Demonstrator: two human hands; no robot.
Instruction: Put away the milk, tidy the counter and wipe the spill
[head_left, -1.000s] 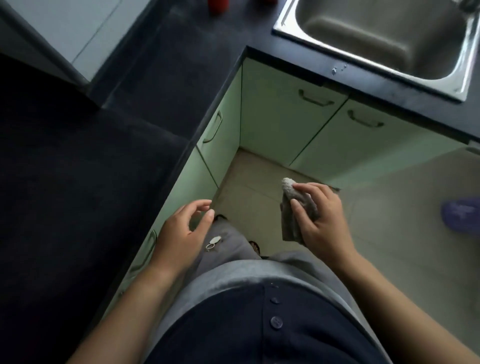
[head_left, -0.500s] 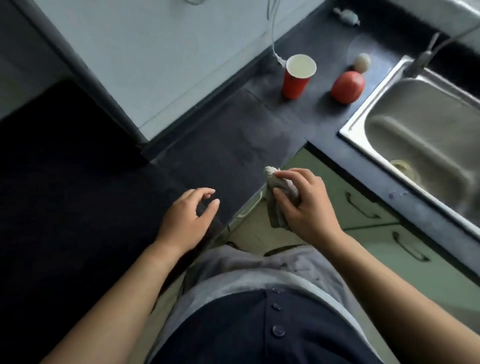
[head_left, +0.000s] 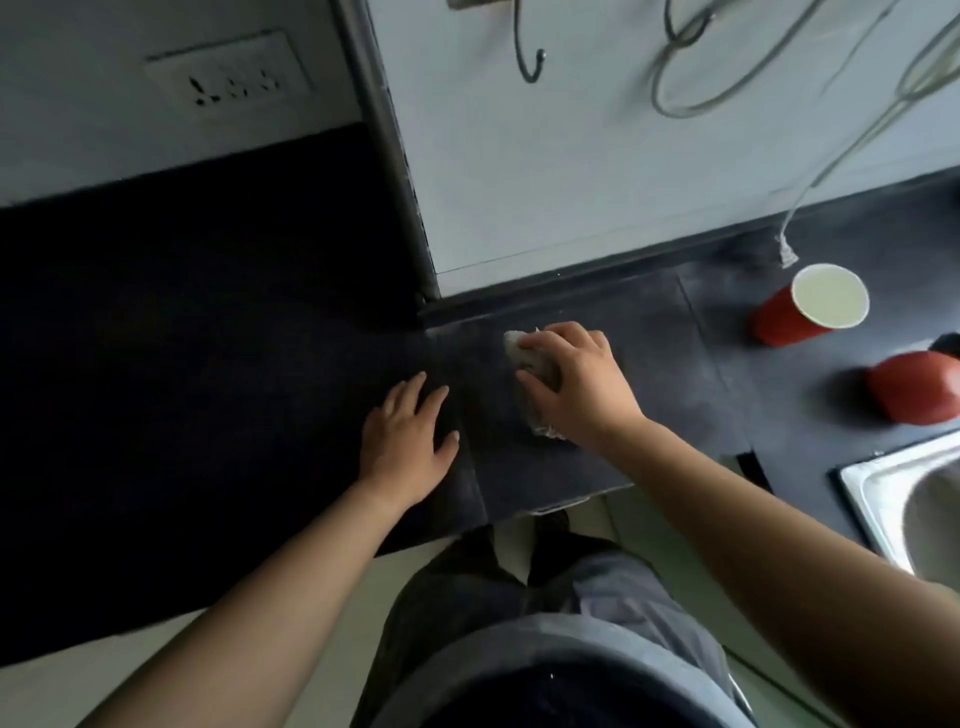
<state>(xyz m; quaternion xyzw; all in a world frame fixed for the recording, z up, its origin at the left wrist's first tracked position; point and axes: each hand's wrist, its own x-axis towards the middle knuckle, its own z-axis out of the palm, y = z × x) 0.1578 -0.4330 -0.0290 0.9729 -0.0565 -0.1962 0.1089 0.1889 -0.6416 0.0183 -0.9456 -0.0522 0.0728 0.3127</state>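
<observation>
My right hand (head_left: 576, 384) presses a grey cloth (head_left: 519, 348) flat onto the dark counter (head_left: 649, 364) near the wall corner; most of the cloth is hidden under the palm. My left hand (head_left: 408, 434) rests flat on the counter just left of it, fingers spread, holding nothing. A red cup (head_left: 810, 306) with pale liquid inside stands upright at the right. No spill shows clearly on the dark surface.
A red rounded object (head_left: 919, 384) lies right of the cup. The steel sink (head_left: 904, 499) is at the far right edge. White wall panels with hanging hooks and wires rise behind the counter. A wall socket (head_left: 228, 73) sits top left.
My view swung up from the floor and cabinets to the counter. My right hand carried the cloth up and set it down on the counter; my left hand moved onto the counter.
</observation>
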